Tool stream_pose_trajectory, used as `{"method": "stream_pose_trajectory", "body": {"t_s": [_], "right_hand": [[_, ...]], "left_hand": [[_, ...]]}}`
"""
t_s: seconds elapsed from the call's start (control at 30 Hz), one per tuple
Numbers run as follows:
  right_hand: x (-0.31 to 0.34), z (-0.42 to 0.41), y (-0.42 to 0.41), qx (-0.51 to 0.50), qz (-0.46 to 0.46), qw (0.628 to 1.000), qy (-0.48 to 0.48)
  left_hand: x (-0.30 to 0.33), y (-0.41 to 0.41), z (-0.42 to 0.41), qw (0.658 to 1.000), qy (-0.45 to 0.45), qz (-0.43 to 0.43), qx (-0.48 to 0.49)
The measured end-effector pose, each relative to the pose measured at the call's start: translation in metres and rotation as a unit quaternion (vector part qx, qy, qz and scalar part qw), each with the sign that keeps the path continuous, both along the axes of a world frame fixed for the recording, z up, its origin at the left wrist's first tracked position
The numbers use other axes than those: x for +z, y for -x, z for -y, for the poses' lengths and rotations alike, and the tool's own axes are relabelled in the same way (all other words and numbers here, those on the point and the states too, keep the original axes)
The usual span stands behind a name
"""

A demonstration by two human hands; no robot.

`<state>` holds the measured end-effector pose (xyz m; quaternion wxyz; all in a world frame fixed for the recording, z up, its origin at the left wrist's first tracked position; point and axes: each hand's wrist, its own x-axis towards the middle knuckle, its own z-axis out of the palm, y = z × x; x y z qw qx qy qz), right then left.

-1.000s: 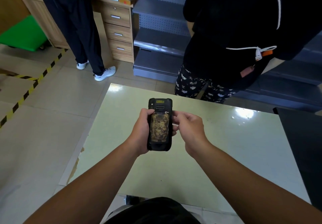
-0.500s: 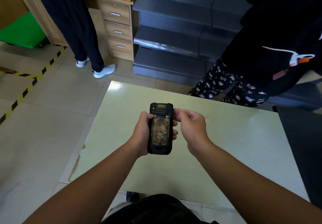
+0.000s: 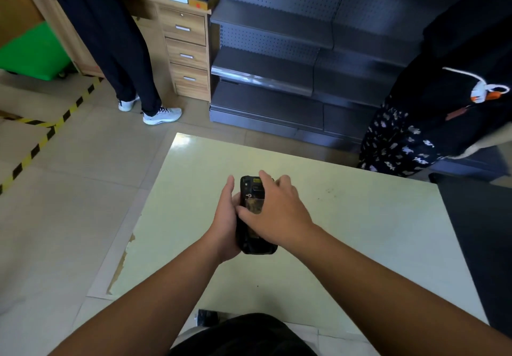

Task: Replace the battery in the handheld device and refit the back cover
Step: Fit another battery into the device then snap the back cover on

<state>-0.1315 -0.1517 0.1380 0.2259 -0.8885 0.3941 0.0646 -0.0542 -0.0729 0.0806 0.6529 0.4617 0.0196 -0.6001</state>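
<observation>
A black handheld device (image 3: 250, 189) is held back-side up above the pale green table (image 3: 346, 231). Its back shows a worn brownish panel (image 3: 253, 206) and a small round screw near the top. My left hand (image 3: 225, 222) cradles the device from the left and underneath, fingers straight up along its edge. My right hand (image 3: 277, 211) lies across the back of the device, thumb on the brownish panel and fingers wrapped over the right and top edges. Most of the back is hidden under my right hand.
A person in patterned trousers (image 3: 399, 142) stands at the table's far right corner. Another person in dark trousers (image 3: 116, 50) stands by a wooden drawer unit (image 3: 188, 53). Dark metal shelving (image 3: 277, 64) runs behind the table. A black surface (image 3: 482, 244) adjoins the table's right edge.
My right hand has moved from the device's top right edge to lie flat over its back. The person in patterned trousers has shifted to the right.
</observation>
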Motion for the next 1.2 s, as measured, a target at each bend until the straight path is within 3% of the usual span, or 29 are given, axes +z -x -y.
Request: {"method": "stream_pose_trajectory", "body": {"t_s": [0.47, 0.53, 0.6, 0.63, 0.67, 0.7, 0.73, 0.77, 0.8, 0.87, 0.93, 1.2], "right_hand": [[-0.015, -0.002, -0.009, -0.009, -0.062, 0.998, -0.009], [-0.018, -0.002, -0.01, -0.008, -0.062, 0.998, -0.003], [-0.021, 0.0, -0.009, -0.013, -0.06, 0.998, 0.002], [-0.022, 0.002, -0.008, -0.017, -0.057, 0.998, 0.002], [-0.024, 0.004, -0.007, -0.021, -0.056, 0.998, 0.003], [-0.027, 0.005, -0.005, -0.023, -0.056, 0.998, 0.004], [-0.031, 0.005, -0.004, -0.024, -0.057, 0.998, 0.004], [-0.036, 0.005, -0.004, -0.026, -0.059, 0.998, 0.002], [-0.042, 0.003, -0.005, -0.027, -0.063, 0.998, -0.001], [-0.058, -0.001, -0.008, -0.029, -0.077, 0.997, -0.009], [-0.077, -0.005, -0.012, -0.032, -0.09, 0.995, -0.017], [-0.167, -0.013, -0.031, -0.049, -0.142, 0.988, -0.022]], "left_hand": [[-0.009, 0.003, -0.015, 0.997, 0.036, -0.06, -0.013], [-0.013, 0.001, -0.017, 0.999, 0.025, -0.023, -0.043], [-0.018, -0.003, -0.024, 0.988, -0.026, 0.118, -0.095], [-0.024, -0.007, -0.031, 0.957, -0.072, 0.251, -0.126], [-0.033, -0.012, -0.04, 0.886, -0.12, 0.42, -0.155], [-0.046, -0.018, -0.05, 0.783, -0.154, 0.574, -0.186], [-0.057, -0.021, -0.061, 0.686, -0.163, 0.679, -0.203], [-0.067, -0.024, -0.07, 0.624, -0.157, 0.736, -0.21], [-0.075, -0.025, -0.076, 0.59, -0.153, 0.761, -0.22], [-0.085, -0.024, -0.084, 0.556, -0.172, 0.779, -0.235], [-0.09, -0.026, -0.088, 0.544, -0.188, 0.783, -0.234], [-0.123, -0.047, -0.096, 0.548, -0.204, 0.776, -0.235]]}}
